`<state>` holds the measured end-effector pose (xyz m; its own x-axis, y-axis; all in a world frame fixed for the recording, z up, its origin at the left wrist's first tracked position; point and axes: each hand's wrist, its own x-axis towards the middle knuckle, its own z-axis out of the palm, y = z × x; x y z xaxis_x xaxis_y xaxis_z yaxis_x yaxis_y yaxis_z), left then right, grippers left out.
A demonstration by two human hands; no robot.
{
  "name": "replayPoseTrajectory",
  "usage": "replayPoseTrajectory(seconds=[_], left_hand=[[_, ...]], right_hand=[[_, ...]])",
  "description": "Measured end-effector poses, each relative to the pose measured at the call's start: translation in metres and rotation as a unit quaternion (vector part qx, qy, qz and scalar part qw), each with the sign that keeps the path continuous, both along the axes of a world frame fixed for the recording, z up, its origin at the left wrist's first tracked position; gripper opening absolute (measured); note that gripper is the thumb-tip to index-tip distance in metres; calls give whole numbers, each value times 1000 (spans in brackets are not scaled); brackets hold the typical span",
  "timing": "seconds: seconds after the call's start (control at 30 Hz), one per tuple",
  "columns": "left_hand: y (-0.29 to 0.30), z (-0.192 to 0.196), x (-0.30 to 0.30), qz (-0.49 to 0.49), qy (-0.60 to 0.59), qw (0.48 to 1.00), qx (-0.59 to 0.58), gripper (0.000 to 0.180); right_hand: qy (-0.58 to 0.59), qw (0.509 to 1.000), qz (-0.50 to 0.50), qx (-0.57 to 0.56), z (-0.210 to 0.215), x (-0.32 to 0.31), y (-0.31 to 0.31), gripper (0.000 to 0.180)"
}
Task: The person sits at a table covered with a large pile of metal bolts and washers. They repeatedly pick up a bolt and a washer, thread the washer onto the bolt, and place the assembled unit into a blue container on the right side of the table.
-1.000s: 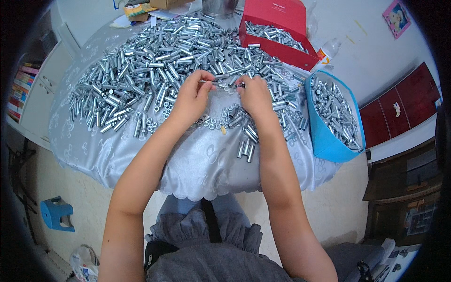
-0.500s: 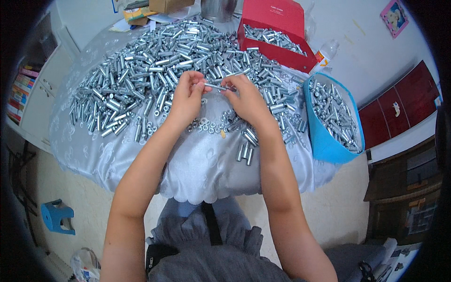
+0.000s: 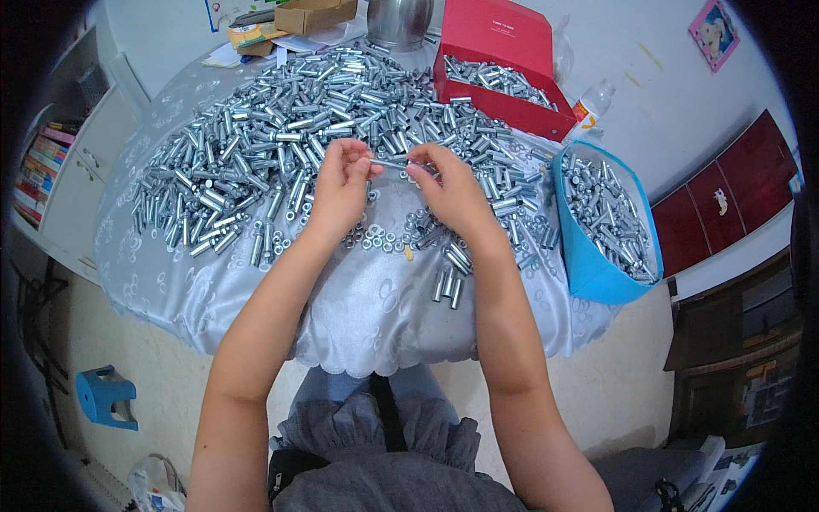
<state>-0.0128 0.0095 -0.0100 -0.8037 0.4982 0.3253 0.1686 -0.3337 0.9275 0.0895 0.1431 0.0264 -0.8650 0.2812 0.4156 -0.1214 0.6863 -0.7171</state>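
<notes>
A thin silver bolt [image 3: 392, 162] spans the gap between my hands over the near edge of a large heap. My left hand [image 3: 343, 186] pinches its left end between thumb and fingers. At the other end, my right hand [image 3: 450, 185] has its fingertips closed around the bolt; what sits at that tip is hidden. The heap of silver metal sleeves and bolts [image 3: 290, 128] spreads behind and to both sides. Just below my hands lie loose nuts [image 3: 375, 237]. Several short sleeves [image 3: 447, 287] rest beside my right forearm.
A red box [image 3: 503, 101] of metal parts stands open at the back right, near a plastic bottle [image 3: 592, 107]. At the table's right edge is a blue fabric bin [image 3: 597, 273] full of bolts. A metal pot [image 3: 397, 24] and cardboard box [image 3: 314, 14] sit at the back.
The view has shifted slightly, so the table appears a little lower. Both hands keep hold of the bolt, and my right fingers have shifted slightly on its end.
</notes>
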Motion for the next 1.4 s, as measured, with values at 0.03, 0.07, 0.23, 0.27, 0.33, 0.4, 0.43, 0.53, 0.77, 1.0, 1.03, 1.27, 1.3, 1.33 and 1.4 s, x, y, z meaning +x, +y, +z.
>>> replayPoseTrajectory(seconds=[0.03,0.07,0.23,0.27,0.33,0.4,0.43,0.53,0.77,1.0,1.03,1.27,1.3,1.33,1.4], left_hand=[[0,1,0,6,-3,1000,6,16],[-1,1,-1,4,-5,1000,9,17],[-2,3,1,-21,-27,999,1,17],[-2,3,1,-12,-13,1000,-4,17],[-2,4,1,5,14,1000,-14,17],[-4,7,1,6,6,1000,-3,17],[-5,7,1,7,1,1000,3,17],[-4,3,-2,-4,15,1000,0,16],[-6,10,2,-25,-13,1000,-2,12],[-7,12,0,-23,-25,999,20,11],[-7,11,0,-19,-20,999,21,11],[-7,11,-1,11,-5,999,29,13],[-6,11,1,5,-10,1000,23,14],[-6,10,2,-1,-14,1000,17,15],[-4,7,6,-20,-21,999,13,17]], right_hand=[[-6,1000,-8,-4,2,1,1,19],[-11,1000,-15,-8,3,1,2,19],[5,1000,10,11,5,4,1,20],[8,1000,8,12,4,3,2,20],[-3,999,-26,30,4,4,4,20],[-7,999,-29,40,4,4,6,19],[-7,999,-16,40,5,4,6,19],[-9,1000,-3,28,4,3,5,19],[-13,1000,-12,17,4,3,3,19],[24,1000,-4,14,2,1,2,21],[27,1000,-2,2,1,0,1,21],[51,999,4,-7,-1,-4,-3,20],[50,998,14,-23,-2,-4,-5,20],[48,998,24,-38,0,-3,-8,20],[55,997,38,-46,0,-5,-12,21]])
